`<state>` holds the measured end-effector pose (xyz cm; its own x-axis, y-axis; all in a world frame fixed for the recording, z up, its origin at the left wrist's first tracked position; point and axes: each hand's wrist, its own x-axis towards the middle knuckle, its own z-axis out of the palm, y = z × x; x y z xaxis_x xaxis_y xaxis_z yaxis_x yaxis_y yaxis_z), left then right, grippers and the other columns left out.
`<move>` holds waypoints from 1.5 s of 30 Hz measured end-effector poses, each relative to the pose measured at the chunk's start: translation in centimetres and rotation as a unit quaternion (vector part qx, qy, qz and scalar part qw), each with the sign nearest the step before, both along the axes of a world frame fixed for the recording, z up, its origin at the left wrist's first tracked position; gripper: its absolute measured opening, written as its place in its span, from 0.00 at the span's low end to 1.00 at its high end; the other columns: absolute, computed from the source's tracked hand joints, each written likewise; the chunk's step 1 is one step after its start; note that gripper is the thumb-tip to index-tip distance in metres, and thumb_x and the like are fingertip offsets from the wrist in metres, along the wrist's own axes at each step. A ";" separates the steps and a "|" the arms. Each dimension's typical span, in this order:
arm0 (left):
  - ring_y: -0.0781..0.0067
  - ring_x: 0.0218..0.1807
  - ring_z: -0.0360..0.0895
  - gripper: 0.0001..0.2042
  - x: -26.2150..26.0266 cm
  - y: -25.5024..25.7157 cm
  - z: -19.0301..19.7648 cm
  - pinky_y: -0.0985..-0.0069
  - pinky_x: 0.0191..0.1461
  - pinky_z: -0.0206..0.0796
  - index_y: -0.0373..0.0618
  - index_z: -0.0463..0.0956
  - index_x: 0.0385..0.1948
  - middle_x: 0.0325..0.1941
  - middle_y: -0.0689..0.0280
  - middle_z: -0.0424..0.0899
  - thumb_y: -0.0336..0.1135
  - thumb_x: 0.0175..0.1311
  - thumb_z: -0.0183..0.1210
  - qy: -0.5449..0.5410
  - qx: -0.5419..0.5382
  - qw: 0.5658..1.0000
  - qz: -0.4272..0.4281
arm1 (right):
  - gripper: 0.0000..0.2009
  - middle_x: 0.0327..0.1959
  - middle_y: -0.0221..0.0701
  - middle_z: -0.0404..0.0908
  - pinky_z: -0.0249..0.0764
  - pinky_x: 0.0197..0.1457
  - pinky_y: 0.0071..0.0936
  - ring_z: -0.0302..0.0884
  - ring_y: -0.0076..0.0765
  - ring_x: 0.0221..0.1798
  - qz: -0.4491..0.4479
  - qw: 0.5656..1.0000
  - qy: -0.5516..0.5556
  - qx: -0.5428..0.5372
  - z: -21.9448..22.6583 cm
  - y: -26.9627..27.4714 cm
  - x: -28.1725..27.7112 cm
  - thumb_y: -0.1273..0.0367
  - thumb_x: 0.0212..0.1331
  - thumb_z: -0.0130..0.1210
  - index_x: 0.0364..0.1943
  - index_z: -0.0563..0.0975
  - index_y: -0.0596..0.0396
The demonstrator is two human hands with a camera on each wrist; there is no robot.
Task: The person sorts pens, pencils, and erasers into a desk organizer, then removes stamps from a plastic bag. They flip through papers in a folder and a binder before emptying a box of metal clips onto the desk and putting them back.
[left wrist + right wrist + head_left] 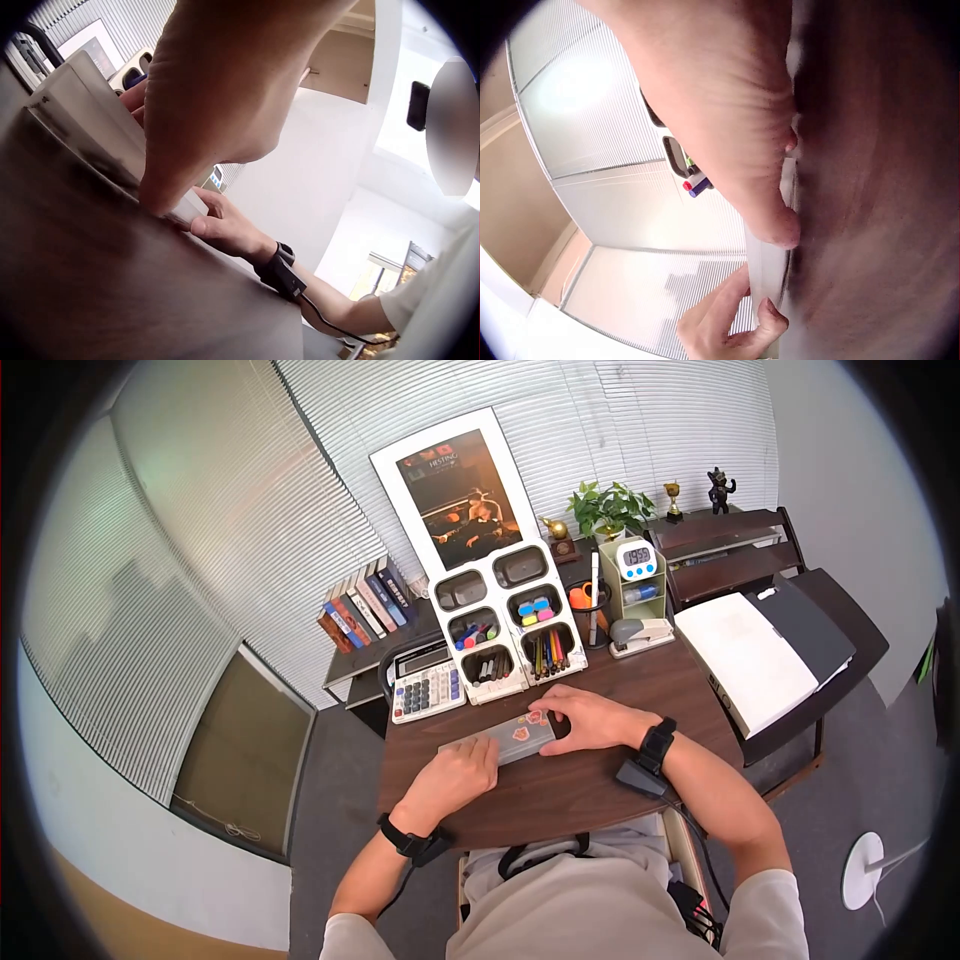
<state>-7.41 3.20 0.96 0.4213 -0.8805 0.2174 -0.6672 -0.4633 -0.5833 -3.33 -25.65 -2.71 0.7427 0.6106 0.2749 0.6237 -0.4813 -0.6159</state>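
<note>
A long, flat, frosted grey plastic pencil case (521,738) with reddish flower stickers lies on the brown desk, between both hands. My left hand (462,770) grips its left part, fingers over the top and thumb low on the near side. At the right end, my right hand (600,721) holds the case between the thumb at the near edge and the fingers at the far edge. In the left wrist view the case (101,112) shows its pale side wall close over the desk. The right wrist view shows the case (761,259) between the two hands.
Behind the case stands a white organizer (484,600) with pens, pencils and markers. A calculator (428,691) is on its left. Right of it are a mesh pen cup (590,622), a stapler (640,636) and a holder with a digital timer (637,560). White folders (750,660) lie farther right.
</note>
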 end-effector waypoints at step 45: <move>0.80 0.33 0.81 0.11 4.2 6.5 -3.8 0.76 0.39 0.74 0.35 0.84 0.43 0.33 0.63 0.89 0.35 0.76 0.61 0.376 -0.609 0.698 0.042 | 0.33 0.38 0.33 0.82 0.78 0.49 0.34 0.79 0.35 0.41 -0.034 0.996 0.085 0.017 1.3 0.7 -0.5 0.57 0.53 0.77 0.60 0.76 0.56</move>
